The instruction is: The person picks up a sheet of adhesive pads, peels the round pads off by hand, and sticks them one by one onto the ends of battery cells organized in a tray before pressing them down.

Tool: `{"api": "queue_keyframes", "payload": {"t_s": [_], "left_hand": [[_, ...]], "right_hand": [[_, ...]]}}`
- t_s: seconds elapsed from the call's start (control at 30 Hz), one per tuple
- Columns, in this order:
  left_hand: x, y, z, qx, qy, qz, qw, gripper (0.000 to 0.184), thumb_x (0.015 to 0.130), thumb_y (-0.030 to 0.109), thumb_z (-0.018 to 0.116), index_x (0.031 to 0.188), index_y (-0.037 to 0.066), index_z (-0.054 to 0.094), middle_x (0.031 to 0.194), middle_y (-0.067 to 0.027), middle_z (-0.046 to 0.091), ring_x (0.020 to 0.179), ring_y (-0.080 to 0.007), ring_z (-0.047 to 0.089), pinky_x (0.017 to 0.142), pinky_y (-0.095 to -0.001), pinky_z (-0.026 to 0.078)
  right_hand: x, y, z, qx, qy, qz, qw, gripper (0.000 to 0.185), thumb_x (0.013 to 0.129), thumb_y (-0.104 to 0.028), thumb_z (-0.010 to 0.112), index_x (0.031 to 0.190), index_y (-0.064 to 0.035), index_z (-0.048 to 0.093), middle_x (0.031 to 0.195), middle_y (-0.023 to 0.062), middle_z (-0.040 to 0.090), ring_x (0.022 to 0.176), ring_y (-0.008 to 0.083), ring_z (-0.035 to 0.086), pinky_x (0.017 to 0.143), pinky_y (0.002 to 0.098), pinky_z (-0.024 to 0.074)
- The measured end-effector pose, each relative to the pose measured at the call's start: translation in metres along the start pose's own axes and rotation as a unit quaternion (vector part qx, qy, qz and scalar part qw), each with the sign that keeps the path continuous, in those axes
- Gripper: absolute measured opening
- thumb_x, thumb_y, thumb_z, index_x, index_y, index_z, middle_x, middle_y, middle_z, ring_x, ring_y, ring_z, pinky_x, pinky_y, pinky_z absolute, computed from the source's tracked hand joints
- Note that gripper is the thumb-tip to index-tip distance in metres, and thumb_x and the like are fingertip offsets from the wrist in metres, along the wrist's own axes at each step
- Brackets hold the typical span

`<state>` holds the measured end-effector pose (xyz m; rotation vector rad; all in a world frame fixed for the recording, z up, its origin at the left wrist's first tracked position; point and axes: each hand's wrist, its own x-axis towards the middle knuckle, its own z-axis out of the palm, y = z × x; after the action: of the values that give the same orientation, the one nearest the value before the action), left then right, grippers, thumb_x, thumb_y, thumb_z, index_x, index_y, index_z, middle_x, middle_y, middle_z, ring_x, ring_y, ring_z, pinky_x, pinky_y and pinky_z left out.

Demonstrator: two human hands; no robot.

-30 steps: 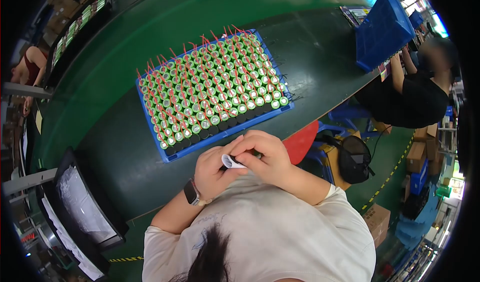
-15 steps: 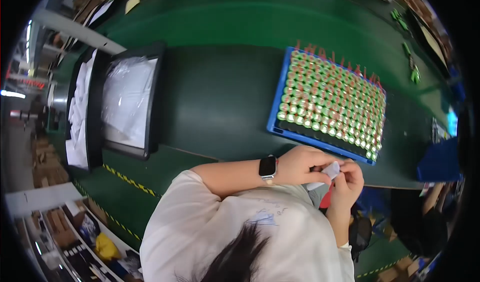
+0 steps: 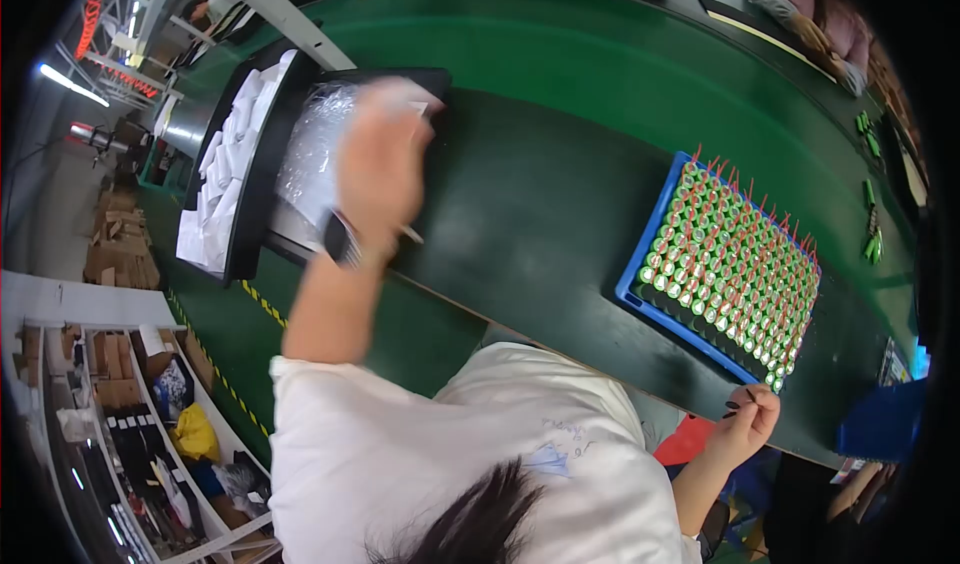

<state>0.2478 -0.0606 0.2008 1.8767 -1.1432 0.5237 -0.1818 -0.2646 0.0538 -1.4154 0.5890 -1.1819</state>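
Observation:
My left hand (image 3: 385,154), with a watch on its wrist, is smeared by motion above a black tray (image 3: 430,82) lined with clear plastic wrap (image 3: 318,144). Its fingers are too blurred to show what they hold, if anything. At the lower right, my right hand (image 3: 750,426) is closed with fingertips pinched, beside the near corner of a blue tray (image 3: 640,254). Small dark bits show at those fingertips, too small to name. Rows of green battery cells (image 3: 735,264) with red wires stand upright in the blue tray, with a black strip along its near side.
A black bin (image 3: 262,154) holding rolled white sheets (image 3: 235,139) stands left of the plastic-lined tray. Green-handled tools (image 3: 872,224) lie at the far right. Another person's arms (image 3: 815,39) are at the upper right. A blue crate (image 3: 880,422) and another person's arm are at the lower right.
The view has swung left. My hands, earlier together around a rolled white sheet, are now far apart. My left hand has moved left to the plastic-lined tray; my right hand stays near the cells.

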Motion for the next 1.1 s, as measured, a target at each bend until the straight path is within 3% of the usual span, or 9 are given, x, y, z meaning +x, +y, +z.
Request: {"api": "queue_keyframes", "payload": {"t_s": [0.17, 0.27, 0.33, 0.37, 0.43, 0.57, 0.63, 0.9, 1.1], "left_hand": [[0.078, -0.206, -0.131, 0.382, 0.152, -0.024, 0.911, 0.030, 0.100, 0.022, 0.045, 0.120, 0.002, 0.055, 0.118, -0.0227, 0.062, 0.108, -0.0435, 0.058, 0.092, -0.0478, 0.046], [0.062, -0.331, -0.209, 0.489, 0.102, -0.087, 0.862, 0.040, 0.098, 0.027, 0.047, 0.130, 0.003, 0.051, 0.128, -0.0226, 0.058, 0.116, -0.0425, 0.055, 0.098, -0.0459, 0.044], [0.052, -0.358, -0.228, 0.693, -0.135, -0.046, 0.707, 0.048, 0.097, 0.034, 0.050, 0.136, 0.006, 0.051, 0.127, -0.0215, 0.061, 0.117, -0.0402, 0.057, 0.100, -0.0425, 0.044], [0.054, -0.339, -0.216, 0.692, -0.136, -0.044, 0.708, 0.048, 0.097, 0.034, 0.050, 0.136, 0.006, 0.051, 0.127, -0.0215, 0.061, 0.117, -0.0402, 0.057, 0.100, -0.0425, 0.044], [0.049, -0.295, -0.181, 0.305, -0.032, -0.166, 0.937, 0.045, 0.096, 0.036, 0.051, 0.130, 0.009, 0.059, 0.119, -0.0197, 0.066, 0.113, -0.0361, 0.061, 0.099, -0.0404, 0.045], [0.027, -0.213, -0.099, 0.243, -0.211, -0.320, 0.891, 0.030, 0.088, 0.029, 0.063, 0.103, 0.004, 0.073, 0.082, -0.0083, 0.070, 0.076, -0.0185, 0.067, 0.072, -0.0314, 0.052], [0.007, -0.241, -0.072, 0.213, -0.338, -0.276, 0.874, 0.032, 0.084, 0.030, 0.066, 0.095, 0.001, 0.073, 0.083, -0.0107, 0.072, 0.081, -0.0217, 0.068, 0.076, -0.0348, 0.052], [-0.023, -0.222, -0.013, 0.377, -0.349, -0.244, 0.823, 0.062, 0.080, 0.046, 0.065, 0.130, 0.010, 0.060, 0.124, -0.0209, 0.062, 0.115, -0.0348, 0.060, 0.099, -0.0433, 0.046], [-0.023, -0.249, -0.030, 0.321, -0.380, -0.254, 0.829, 0.068, 0.080, 0.051, 0.066, 0.133, 0.009, 0.058, 0.125, -0.0216, 0.062, 0.113, -0.0355, 0.061, 0.097, -0.0421, 0.047]], "right_hand": [[0.007, 0.001, -0.012, 0.023, -0.002, -0.044, 0.999, 0.023, 0.098, -0.016, 0.057, 0.118, -0.0045, 0.054, 0.088, 0.0024, 0.051, 0.078, 0.0117, 0.045, 0.069, 0.0254, 0.0368], [0.006, -0.001, -0.012, 0.013, -0.003, -0.055, 0.998, 0.029, 0.100, -0.015, 0.054, 0.126, -0.0048, 0.051, 0.088, 0.0027, 0.050, 0.079, 0.0122, 0.045, 0.069, 0.0251, 0.0362], [0.003, -0.005, -0.011, 0.006, -0.003, -0.059, 0.998, 0.030, 0.100, -0.014, 0.053, 0.128, -0.0048, 0.050, 0.090, 0.0032, 0.051, 0.080, 0.0120, 0.045, 0.069, 0.0245, 0.0369], [0.001, -0.006, -0.012, 0.000, 0.017, -0.047, 0.999, 0.032, 0.100, -0.013, 0.052, 0.130, -0.0050, 0.049, 0.093, 0.0038, 0.051, 0.082, 0.0117, 0.046, 0.070, 0.0239, 0.0379], [-0.002, -0.008, -0.015, -0.008, 0.039, -0.034, 0.999, 0.034, 0.100, -0.012, 0.051, 0.133, -0.0051, 0.047, 0.095, 0.0044, 0.051, 0.084, 0.0114, 0.047, 0.070, 0.0233, 0.0390], [-0.001, -0.005, -0.025, -0.008, 0.067, -0.016, 0.998, 0.035, 0.099, -0.008, 0.049, 0.135, -0.0055, 0.045, 0.101, 0.0057, 0.052, 0.092, 0.0109, 0.049, 0.074, 0.0230, 0.0416], [-0.002, -0.006, -0.032, -0.002, 0.070, -0.011, 0.997, 0.036, 0.099, -0.007, 0.048, 0.135, -0.0054, 0.045, 0.102, 0.0060, 0.053, 0.093, 0.0108, 0.049, 0.074, 0.0235, 0.0422], [-0.006, -0.020, -0.048, -0.030, 0.125, -0.045, 0.991, 0.035, 0.098, -0.006, 0.049, 0.134, -0.0054, 0.047, 0.104, 0.0068, 0.054, 0.089, 0.0109, 0.049, 0.075, 0.0250, 0.0428], [-0.011, -0.013, -0.054, -0.017, 0.123, -0.033, 0.992, 0.036, 0.098, -0.006, 0.050, 0.133, -0.0043, 0.047, 0.105, 0.0073, 0.054, 0.089, 0.0108, 0.049, 0.075, 0.0249, 0.0426]]}}
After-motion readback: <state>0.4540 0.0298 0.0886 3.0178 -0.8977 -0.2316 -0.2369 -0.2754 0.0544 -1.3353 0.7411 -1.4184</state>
